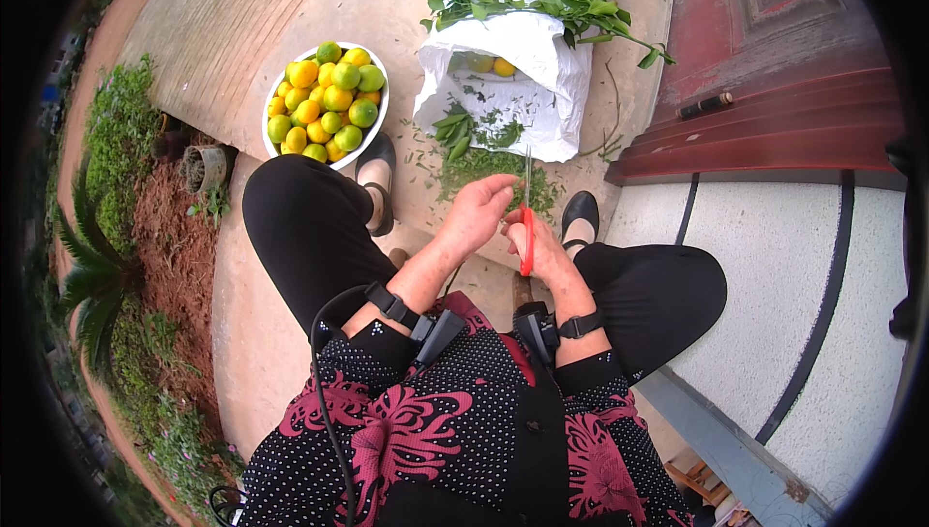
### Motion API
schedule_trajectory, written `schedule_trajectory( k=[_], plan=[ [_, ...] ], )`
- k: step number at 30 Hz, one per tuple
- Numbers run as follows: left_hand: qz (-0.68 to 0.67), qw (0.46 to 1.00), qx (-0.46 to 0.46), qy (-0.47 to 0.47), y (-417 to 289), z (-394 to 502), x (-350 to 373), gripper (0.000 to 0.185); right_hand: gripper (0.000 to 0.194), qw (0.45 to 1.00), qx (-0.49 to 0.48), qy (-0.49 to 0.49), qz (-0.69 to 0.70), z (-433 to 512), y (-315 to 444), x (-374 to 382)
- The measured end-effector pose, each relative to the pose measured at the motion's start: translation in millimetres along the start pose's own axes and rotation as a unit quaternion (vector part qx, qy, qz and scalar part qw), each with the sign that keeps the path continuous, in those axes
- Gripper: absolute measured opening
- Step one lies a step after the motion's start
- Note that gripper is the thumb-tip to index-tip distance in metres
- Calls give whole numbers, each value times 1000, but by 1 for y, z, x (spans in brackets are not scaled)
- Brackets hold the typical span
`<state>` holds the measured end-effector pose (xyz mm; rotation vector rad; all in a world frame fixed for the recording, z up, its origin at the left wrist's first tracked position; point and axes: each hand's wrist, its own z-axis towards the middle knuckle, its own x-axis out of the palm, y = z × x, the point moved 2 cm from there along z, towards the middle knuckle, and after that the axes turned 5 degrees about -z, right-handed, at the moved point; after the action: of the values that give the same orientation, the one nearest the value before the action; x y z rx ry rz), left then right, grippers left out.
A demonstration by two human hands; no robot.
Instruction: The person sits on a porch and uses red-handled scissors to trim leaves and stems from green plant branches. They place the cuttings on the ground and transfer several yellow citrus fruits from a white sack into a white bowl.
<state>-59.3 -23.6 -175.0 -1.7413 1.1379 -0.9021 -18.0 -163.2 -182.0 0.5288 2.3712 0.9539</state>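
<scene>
My right hand (541, 244) grips a pair of scissors with red handles (528, 240), their thin metal blades (528, 171) pointing away from me. Just left of the blades, the thumb and fingers of my left hand (475, 211) pinch what looks like a small piece of green leaf (519, 184), mostly hidden. Beyond and below both hands, shredded green cuttings (472, 170) cover the concrete. A white woven sack (541, 109) lies with its mouth towards me; a few citrus fruits (493, 64) show inside. Whole leaves (455, 131) rest at its lip.
Leafy branches (541, 4) lie across the sack. A white basin (385, 77) heaped with green and yellow citrus stands by my left foot. A red door (769, 62) and a white wall panel (762, 273) bound the right side; plants and bare soil (167, 237) border the left.
</scene>
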Motion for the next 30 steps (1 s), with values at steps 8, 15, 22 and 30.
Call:
schedule_trajectory(
  k=[8,15,22,30],
  plan=[
    [102,988,111,-13,2,0,0,31,39,987,-45,-58,-146,-5,-2,-7],
    [132,991,16,13,-12,-4,-8,33,29,974,-71,-77,-199,-14,14,-12],
    [128,991,-24,26,1,0,-16,34,30,963,-77,-87,-243,-18,15,-13],
    [15,996,-87,-35,34,6,-6,34,33,990,14,-34,-136,6,-17,5]
  ],
)
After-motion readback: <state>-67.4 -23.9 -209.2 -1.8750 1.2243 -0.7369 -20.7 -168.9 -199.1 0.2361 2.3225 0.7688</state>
